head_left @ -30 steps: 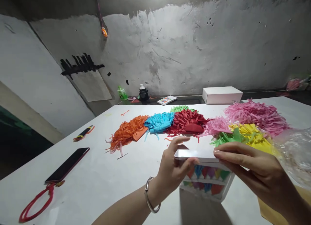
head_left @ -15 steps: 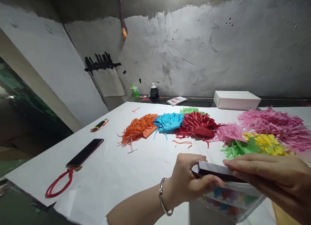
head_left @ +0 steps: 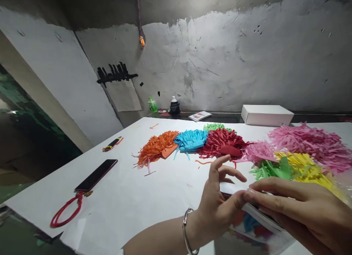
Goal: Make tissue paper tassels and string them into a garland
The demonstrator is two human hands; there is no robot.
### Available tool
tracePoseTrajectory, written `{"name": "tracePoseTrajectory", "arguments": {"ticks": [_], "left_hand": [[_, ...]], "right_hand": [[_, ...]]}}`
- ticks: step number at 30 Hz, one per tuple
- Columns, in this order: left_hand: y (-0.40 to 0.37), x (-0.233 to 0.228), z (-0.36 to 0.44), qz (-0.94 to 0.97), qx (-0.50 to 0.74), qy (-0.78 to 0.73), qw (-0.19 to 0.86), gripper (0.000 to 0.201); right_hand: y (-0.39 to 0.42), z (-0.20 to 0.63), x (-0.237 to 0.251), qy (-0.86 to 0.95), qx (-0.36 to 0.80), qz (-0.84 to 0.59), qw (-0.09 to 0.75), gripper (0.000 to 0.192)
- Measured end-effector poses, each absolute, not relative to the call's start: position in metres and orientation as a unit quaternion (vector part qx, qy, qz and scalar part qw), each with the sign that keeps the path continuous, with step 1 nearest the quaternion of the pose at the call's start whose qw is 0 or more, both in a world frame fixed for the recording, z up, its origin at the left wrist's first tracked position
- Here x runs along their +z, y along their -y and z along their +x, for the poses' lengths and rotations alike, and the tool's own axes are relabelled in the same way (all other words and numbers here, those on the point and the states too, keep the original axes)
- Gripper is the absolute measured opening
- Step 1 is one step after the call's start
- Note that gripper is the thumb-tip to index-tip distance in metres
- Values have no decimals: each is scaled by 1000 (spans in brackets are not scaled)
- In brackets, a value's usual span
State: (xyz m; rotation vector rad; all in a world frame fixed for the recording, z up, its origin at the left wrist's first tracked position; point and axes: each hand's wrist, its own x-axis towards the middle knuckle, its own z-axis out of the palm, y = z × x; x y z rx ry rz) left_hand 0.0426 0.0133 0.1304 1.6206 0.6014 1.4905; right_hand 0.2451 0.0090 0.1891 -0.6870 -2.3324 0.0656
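A clear plastic box (head_left: 254, 229) with colourful pieces showing through its side is at the lower right, partly covered by my hands. Along its top is a flat white piece (head_left: 229, 188) with a dark edge. My left hand (head_left: 222, 203) holds the left end of this top, its thumb pressing across and its index finger raised. My right hand (head_left: 297, 207) lies over the right part of the box, fingers stretched together and fingertips meeting my left thumb. Its own thumb is hidden. Just behind are green paper fringe (head_left: 275, 168) and yellow paper fringe (head_left: 308, 168).
Orange (head_left: 156, 146), blue (head_left: 191, 139), dark red (head_left: 224, 143) and pink fringe bundles (head_left: 310, 145) lie across the white table (head_left: 154, 200). A phone (head_left: 96, 175) with a red strap and a cutter knife (head_left: 112, 144) are at left. A white box (head_left: 266, 115) stands behind.
My left index finger has lifted and the fingers have spread, while the thumb has moved up beside my right fingertips. The box and its top have tilted. The fringe bundles stay put.
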Motion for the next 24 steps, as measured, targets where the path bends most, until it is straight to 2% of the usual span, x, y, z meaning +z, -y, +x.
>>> {"name": "tracePoseTrajectory", "arguments": {"ticks": [3, 6, 10, 12, 19, 24], "left_hand": [[-21, 130, 39, 648, 602, -253, 392, 46], [-25, 131, 35, 676, 607, -278, 312, 33], [-19, 137, 43, 779, 584, -229, -16, 13], [-13, 143, 53, 805, 553, -187, -105, 11], [-12, 156, 69, 836, 516, -167, -86, 9], [-12, 158, 65, 833, 523, -165, -64, 15]], "right_hand": [[-9, 274, 189, 918, -6, -286, 277, 40], [-3, 297, 189, 903, -24, -310, 295, 37], [8, 289, 197, 882, 29, -339, 325, 27], [10, 280, 202, 880, 51, -342, 324, 24], [8, 275, 204, 849, 149, -363, 355, 21], [11, 269, 202, 850, 143, -354, 363, 22]]}}
